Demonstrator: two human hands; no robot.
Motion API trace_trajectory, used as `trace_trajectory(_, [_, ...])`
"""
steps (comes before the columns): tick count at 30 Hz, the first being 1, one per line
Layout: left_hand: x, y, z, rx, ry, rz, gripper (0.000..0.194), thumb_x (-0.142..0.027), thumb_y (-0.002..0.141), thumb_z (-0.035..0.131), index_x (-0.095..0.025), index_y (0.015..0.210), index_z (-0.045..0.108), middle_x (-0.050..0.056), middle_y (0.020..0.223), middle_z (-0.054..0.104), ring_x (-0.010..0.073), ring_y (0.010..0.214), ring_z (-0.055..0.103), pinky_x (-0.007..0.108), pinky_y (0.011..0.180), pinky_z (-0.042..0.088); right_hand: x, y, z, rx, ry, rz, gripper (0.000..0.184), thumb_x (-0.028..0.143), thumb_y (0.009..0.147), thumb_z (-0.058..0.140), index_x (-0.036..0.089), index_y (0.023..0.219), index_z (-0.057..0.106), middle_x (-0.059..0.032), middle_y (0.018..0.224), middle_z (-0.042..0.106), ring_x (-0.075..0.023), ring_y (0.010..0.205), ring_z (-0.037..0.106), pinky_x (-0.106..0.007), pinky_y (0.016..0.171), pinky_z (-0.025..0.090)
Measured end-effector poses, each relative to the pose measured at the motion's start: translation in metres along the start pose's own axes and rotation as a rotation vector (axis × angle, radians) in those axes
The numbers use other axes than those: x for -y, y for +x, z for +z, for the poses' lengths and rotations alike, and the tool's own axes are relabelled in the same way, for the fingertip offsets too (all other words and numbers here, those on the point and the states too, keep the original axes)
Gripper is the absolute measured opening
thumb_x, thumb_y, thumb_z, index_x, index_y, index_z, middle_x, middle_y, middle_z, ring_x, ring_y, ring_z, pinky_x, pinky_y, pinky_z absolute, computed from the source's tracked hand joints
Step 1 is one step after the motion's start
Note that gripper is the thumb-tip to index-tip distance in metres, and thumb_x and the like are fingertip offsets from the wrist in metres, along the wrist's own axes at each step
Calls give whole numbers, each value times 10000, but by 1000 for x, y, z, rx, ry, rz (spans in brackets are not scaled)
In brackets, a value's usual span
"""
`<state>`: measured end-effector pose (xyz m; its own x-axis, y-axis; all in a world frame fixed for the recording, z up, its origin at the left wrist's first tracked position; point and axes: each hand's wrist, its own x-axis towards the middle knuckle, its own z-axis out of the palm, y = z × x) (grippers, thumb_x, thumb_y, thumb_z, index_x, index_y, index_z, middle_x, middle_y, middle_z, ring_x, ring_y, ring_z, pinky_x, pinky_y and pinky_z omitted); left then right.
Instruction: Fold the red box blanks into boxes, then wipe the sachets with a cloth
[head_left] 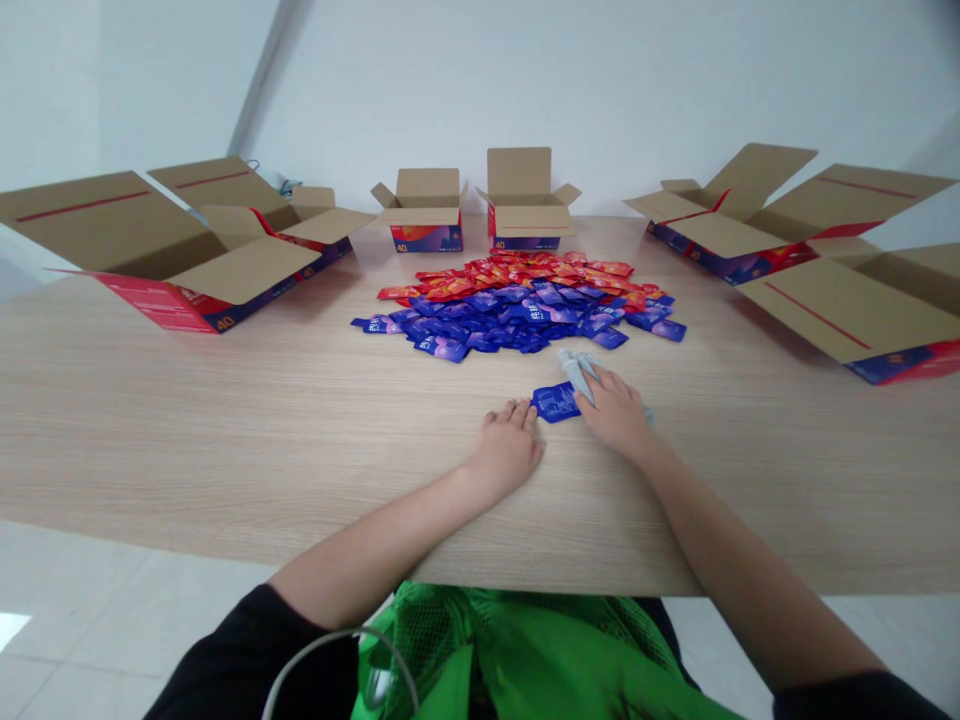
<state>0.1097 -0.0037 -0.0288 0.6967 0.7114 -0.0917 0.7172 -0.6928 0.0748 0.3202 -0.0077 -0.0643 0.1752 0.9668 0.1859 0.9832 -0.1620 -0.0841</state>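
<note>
A single blue pouch (555, 403) lies flat on the wooden table, printed side up. My left hand (510, 442) rests on the tabletop with its fingers laid out and their tips at the narrow left end of the pouch. Bunched under the fingers of my right hand (616, 408) is a pale blue cloth (576, 368), pressed against the right part of the pouch, which the hand and cloth cover. Beyond both hands spreads a pile of blue pouches (495, 318), with red pouches (465, 278) heaped behind them.
Open cardboard boxes ring the pile: a small box (427, 237) and a taller-flapped box (523, 240) at the back, large boxes (247, 275) on the left and more large boxes (705, 240) on the right. The table's front edge (525, 588) runs close to my body.
</note>
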Motion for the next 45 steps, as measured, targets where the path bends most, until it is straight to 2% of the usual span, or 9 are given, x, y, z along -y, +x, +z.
trace_trajectory(5, [0, 0, 1, -11, -5, 4, 561, -361, 973, 411, -84, 1461, 407, 144, 1550, 361, 285, 1408, 364, 453, 1068, 392, 2, 0, 1, -63, -19, -7, 530, 391, 982, 292, 186, 1439, 465, -120, 1499, 435, -283, 1325, 410, -457, 1073, 327])
trace_trajectory(11, [-1, 0, 1, -27, -9, -3, 527, -333, 975, 399, -87, 1439, 434, 158, 1533, 387, 287, 1400, 376, 455, 1063, 390, 42, -5, -3, -52, 20, -228, 488, 359, 980, 334, 212, 1409, 516, -106, 1490, 454, -267, 1354, 375, -434, 1111, 250])
trace_trajectory(16, [-2, 0, -2, -25, 1, 8, 456, -303, 969, 415, -67, 1342, 530, 188, 1410, 535, 292, 1381, 399, 453, 1055, 392, 66, -8, -5, 11, 114, -343, 495, 351, 985, 324, 240, 1445, 468, -69, 1526, 416, -228, 1383, 349, -407, 1135, 216])
trace_trajectory(19, [-2, -1, -3, -24, 8, 5, 466, -315, 984, 389, -72, 1363, 511, 178, 1451, 495, 289, 1390, 390, 444, 1058, 393, 64, -9, -7, 28, 113, -324, 494, 356, 980, 334, 242, 1441, 470, -63, 1527, 417, -223, 1387, 345, -413, 1135, 220])
trace_trajectory(23, [0, 0, -1, -18, 11, 9, 527, -347, 984, 405, -82, 1438, 430, 154, 1528, 399, 286, 1401, 377, 447, 1066, 397, 46, -9, -7, 7, 46, -217, 498, 351, 954, 383, 245, 1431, 476, -77, 1521, 422, -257, 1374, 359, -479, 1129, 224])
trace_trajectory(28, [2, 2, 0, -11, 5, 11, 540, -349, 980, 426, -86, 1451, 419, 139, 1533, 394, 277, 1407, 370, 439, 1073, 396, 15, -4, -7, 36, -2, -28, 518, 385, 965, 344, 259, 1463, 419, -73, 1531, 406, -267, 1360, 376, -485, 1058, 346])
trace_trajectory(31, [2, 2, 0, -13, 0, 13, 534, -351, 982, 419, -99, 1453, 419, 135, 1538, 387, 277, 1410, 366, 439, 1065, 402, 5, -1, -7, 52, 12, 12, 518, 391, 968, 332, 266, 1463, 418, -72, 1537, 393, -271, 1353, 387, -499, 1040, 366])
trace_trajectory(39, [2, 2, 0, -19, -11, 10, 535, -345, 978, 436, -98, 1452, 419, 143, 1539, 383, 283, 1407, 368, 447, 1076, 392, 19, -5, -7, -11, 38, -79, 470, 338, 962, 363, 293, 1408, 505, -86, 1494, 444, -278, 1339, 391, -503, 1023, 342])
trace_trajectory(45, [0, 2, -3, -22, -6, 18, 456, -315, 980, 412, -81, 1354, 527, 162, 1480, 465, 294, 1395, 376, 453, 1049, 413, 53, -11, -7, 6, 87, -302, 476, 307, 947, 400, 315, 1412, 498, -73, 1504, 440, -267, 1349, 373, -494, 1066, 251])
